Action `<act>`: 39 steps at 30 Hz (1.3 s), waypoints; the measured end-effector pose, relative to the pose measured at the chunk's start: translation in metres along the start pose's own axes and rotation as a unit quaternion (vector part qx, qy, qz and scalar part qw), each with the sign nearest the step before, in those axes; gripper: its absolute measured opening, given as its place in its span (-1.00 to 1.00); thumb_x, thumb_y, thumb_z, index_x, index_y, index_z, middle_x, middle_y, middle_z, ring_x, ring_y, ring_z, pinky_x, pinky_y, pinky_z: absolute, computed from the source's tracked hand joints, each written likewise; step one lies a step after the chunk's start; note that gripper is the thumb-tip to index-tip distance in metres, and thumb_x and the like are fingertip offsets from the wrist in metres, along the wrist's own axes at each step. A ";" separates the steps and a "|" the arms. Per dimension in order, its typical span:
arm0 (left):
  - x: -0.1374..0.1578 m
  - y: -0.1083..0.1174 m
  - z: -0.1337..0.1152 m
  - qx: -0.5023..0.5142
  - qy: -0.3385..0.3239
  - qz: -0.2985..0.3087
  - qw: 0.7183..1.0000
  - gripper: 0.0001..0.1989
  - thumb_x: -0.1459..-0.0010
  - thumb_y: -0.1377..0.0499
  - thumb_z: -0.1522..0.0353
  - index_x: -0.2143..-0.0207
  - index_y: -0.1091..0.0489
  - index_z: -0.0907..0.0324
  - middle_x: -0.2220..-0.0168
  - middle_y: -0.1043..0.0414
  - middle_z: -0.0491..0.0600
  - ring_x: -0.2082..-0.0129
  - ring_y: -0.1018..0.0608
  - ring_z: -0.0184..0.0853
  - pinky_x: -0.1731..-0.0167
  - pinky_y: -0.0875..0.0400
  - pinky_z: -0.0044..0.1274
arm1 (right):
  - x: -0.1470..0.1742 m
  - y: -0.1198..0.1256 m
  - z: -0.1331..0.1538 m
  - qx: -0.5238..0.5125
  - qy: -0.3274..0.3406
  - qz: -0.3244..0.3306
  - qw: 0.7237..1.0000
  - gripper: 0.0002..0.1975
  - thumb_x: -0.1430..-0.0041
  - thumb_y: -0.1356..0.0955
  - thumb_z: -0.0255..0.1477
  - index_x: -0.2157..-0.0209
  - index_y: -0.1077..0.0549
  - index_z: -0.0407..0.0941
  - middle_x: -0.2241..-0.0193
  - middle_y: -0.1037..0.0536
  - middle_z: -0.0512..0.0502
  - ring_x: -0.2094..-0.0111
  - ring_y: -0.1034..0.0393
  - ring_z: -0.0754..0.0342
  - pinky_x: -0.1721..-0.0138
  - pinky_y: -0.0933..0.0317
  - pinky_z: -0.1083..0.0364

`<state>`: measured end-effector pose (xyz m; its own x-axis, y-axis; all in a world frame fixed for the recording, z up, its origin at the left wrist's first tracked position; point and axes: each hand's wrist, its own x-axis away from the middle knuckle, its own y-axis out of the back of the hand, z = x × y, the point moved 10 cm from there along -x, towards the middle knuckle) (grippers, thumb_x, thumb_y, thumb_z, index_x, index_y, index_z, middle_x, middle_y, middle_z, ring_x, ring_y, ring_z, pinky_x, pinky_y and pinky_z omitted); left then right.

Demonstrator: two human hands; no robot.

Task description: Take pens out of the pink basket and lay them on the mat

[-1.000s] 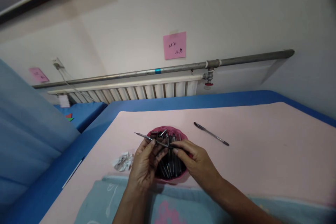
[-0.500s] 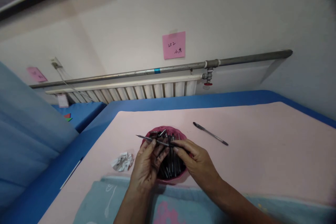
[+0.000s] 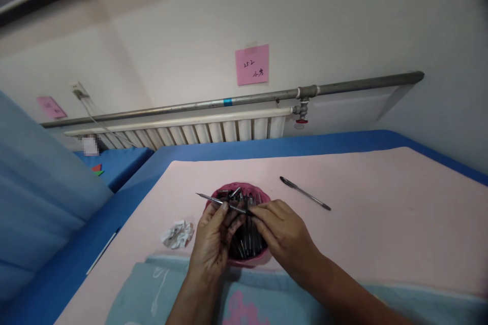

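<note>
Both hands sat over the pink bowl, which was full of dark pen parts. Left hand and right hand each pinched one end of a thin pen refill, held nearly level just above the bowl, its tip poking out past the left rim.

Risks, as a judgement:
- the pinch was fingertip-only on a thin rod, so a slip would likely drop it into the pile, where it would be hard to tell apart
- the left hand's fingers looked ink-stained; smears on the pink mat seemed possible
- the wrists hung close to the near rim, so a nudge could tip the bowl

Around: a complete pen lay well apart to the right, a crumpled paper just left of the bowl, a light blue towel under the forearms. Radiator and pink note were on the wall behind. Nothing stood between the hands and the bowl
</note>
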<state>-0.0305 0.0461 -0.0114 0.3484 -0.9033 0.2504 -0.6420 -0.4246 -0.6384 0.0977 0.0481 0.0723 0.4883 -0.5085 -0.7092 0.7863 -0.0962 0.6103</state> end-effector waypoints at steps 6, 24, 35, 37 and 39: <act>0.000 0.002 0.004 0.003 0.007 -0.014 1.000 -0.82 0.09 -0.26 0.45 0.36 -0.37 0.23 0.40 -0.53 -0.02 0.36 -0.56 -0.34 0.30 -0.45 -0.50 | 0.001 -0.002 0.010 0.077 0.048 0.018 0.996 -0.81 -0.18 -0.20 -0.55 0.24 -0.43 -0.20 0.39 -0.47 -0.17 0.33 -0.28 0.01 0.30 -0.18 0.00; 0.000 0.004 0.001 -0.027 -0.017 -0.023 0.999 -0.77 0.14 -0.30 0.41 0.38 -0.36 0.22 0.44 -0.52 -0.04 0.43 -0.56 -0.38 0.37 -0.44 -0.56 | 0.001 -0.015 -0.014 -0.028 -0.102 0.066 0.992 -0.80 -0.23 -0.17 -0.44 0.41 -0.36 -0.11 0.48 -0.44 -0.05 0.41 -0.31 0.08 0.39 -0.20 0.09; -0.002 0.004 0.004 -0.034 -0.010 -0.013 0.999 -0.77 0.12 -0.28 0.40 0.35 -0.35 0.21 0.42 -0.52 -0.03 0.40 -0.56 -0.36 0.36 -0.44 -0.56 | 0.002 -0.019 -0.008 0.033 -0.062 0.092 0.993 -0.83 -0.21 -0.19 -0.43 0.41 -0.35 -0.14 0.47 -0.43 -0.09 0.40 -0.26 0.05 0.35 -0.14 0.06; -0.002 0.004 0.003 -0.039 -0.011 -0.012 0.999 -0.77 0.12 -0.29 0.39 0.35 -0.35 0.22 0.41 -0.52 -0.03 0.40 -0.56 -0.36 0.37 -0.44 -0.56 | 0.002 -0.019 -0.007 0.043 -0.057 0.091 0.993 -0.90 -0.16 -0.24 -0.43 0.37 -0.35 -0.14 0.42 -0.44 -0.12 0.35 -0.25 0.02 0.33 -0.14 0.04; -0.001 0.003 0.003 -0.045 -0.014 -0.010 0.999 -0.76 0.12 -0.29 0.39 0.36 -0.35 0.22 0.41 -0.52 -0.04 0.41 -0.56 -0.36 0.37 -0.44 -0.56 | 0.002 -0.018 -0.004 0.046 -0.039 0.087 0.994 -0.92 -0.15 -0.24 -0.48 0.36 -0.35 -0.15 0.41 -0.43 -0.12 0.34 -0.24 0.02 0.31 -0.13 0.03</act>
<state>-0.0309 0.0461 -0.0156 0.3796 -0.8930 0.2416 -0.6928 -0.4475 -0.5654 0.0859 0.0525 0.0585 0.5809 -0.5886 -0.5623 0.6521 -0.0770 0.7542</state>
